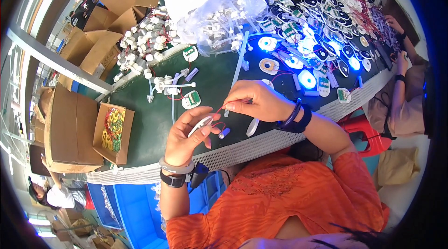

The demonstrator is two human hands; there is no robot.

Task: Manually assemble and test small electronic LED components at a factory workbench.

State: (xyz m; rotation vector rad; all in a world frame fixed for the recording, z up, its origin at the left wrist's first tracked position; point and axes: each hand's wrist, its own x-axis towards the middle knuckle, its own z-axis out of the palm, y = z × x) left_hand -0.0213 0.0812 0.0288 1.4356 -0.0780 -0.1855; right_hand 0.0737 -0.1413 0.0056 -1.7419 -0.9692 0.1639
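Crowded green workbench (154, 127) beneath me, my left hand (186, 139) clamped a white plastic piece (200, 125) while my right hand (254, 102) pinched its thin red wires (223, 107), which a hard tug could probably have snapped.

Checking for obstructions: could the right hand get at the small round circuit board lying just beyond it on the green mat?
Probably yes: the circuit board lies uncovered beside the right hand, though its fingers already pinch a red wire.

Clear plastic bag (210, 2) of white parts on dark green table (154, 127); open cardboard box (113, 132) at left edge.
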